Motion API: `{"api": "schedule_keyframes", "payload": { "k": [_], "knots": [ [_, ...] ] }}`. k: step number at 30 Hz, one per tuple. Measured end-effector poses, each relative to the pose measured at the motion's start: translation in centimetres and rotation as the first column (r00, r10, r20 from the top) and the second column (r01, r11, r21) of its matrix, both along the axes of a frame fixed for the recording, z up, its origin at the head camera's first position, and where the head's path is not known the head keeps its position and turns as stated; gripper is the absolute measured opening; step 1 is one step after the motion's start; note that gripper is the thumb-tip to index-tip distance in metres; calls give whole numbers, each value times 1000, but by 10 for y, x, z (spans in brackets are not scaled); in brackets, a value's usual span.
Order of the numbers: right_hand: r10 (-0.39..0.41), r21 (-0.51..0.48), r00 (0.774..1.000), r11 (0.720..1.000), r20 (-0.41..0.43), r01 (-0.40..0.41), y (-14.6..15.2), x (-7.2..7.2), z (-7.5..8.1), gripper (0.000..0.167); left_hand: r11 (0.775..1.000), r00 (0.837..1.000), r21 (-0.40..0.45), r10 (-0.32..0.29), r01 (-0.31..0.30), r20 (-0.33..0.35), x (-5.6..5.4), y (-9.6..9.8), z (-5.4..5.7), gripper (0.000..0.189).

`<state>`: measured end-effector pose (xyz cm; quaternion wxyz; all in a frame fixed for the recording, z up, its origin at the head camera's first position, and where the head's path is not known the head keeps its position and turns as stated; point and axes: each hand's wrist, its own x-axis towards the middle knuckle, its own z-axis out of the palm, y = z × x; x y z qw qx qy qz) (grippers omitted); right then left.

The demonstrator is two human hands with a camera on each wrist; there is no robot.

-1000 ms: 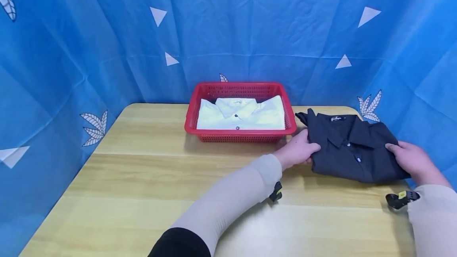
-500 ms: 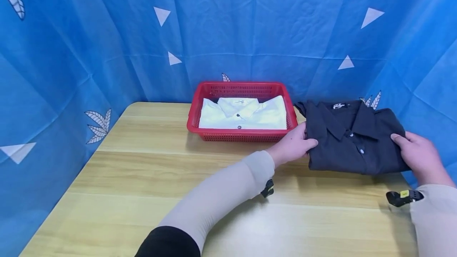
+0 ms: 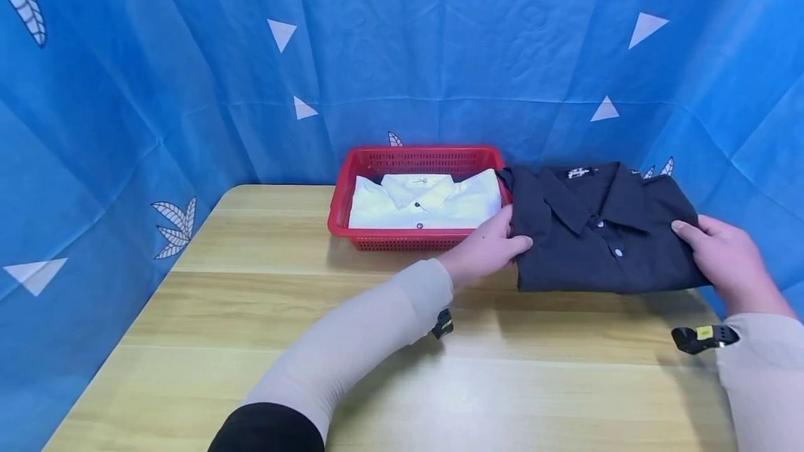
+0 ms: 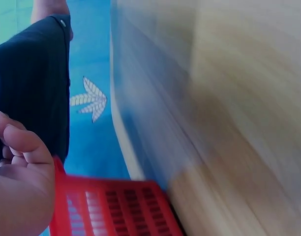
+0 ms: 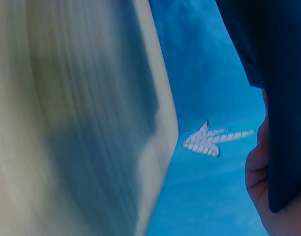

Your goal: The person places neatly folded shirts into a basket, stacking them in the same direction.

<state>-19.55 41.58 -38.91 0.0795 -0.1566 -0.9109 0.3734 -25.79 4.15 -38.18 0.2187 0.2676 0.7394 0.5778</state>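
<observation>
A folded dark shirt with a collar and white buttons is held off the table at the right of the head view. My left hand pinches its left edge, thumb on top, close by the basket's right front corner. At the opposite edge my right hand grips the cloth, thumb over the front. The left wrist view shows the shirt hanging above the table, fingers curled at its edge. In the right wrist view the fingers sit behind the shirt.
A red perforated basket stands at the back middle with a folded white shirt inside. The dark shirt's left corner overlaps the basket's right rim in the head view. Under everything is a wooden table, and a blue patterned curtain hangs behind.
Both hands have raised the dark shirt from near the table. Over the last half second it has shifted left towards the basket, the left hand moving with it.
</observation>
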Motion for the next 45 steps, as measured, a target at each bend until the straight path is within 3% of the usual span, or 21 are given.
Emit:
{"api": "schedule_keyframes", "payload": {
  "k": [5,10,18,25,31,35,40,45],
  "knots": [
    [105,38,994,994,-24,-104,-10,-5,10,65,998,998,50,-38,40,-54,-9,-22,-3,46],
    [143,-2,986,990,-85,-143,-21,-10,15,55,998,994,38,-36,41,-105,-14,-40,-3,41],
    [176,-78,973,979,-147,-189,-44,-17,19,27,1000,995,3,-3,3,-95,-13,-70,3,46],
    [250,-7,954,967,-163,-254,-62,-25,24,44,1000,997,19,22,-21,-77,-17,-97,3,48],
    [331,32,937,944,-111,-330,-82,-29,29,57,1000,996,14,12,-11,-91,-21,-123,8,48],
    [344,49,934,939,-99,-341,-96,-34,33,55,999,997,36,19,-16,-79,-24,-141,17,46],
    [396,101,911,917,-119,-386,-118,-44,36,42,997,996,52,61,-57,-65,-31,-163,28,45],
    [431,147,896,898,-107,-415,-138,-54,36,42,987,973,-70,126,-142,-193,-43,-182,31,48]
  ]
}}
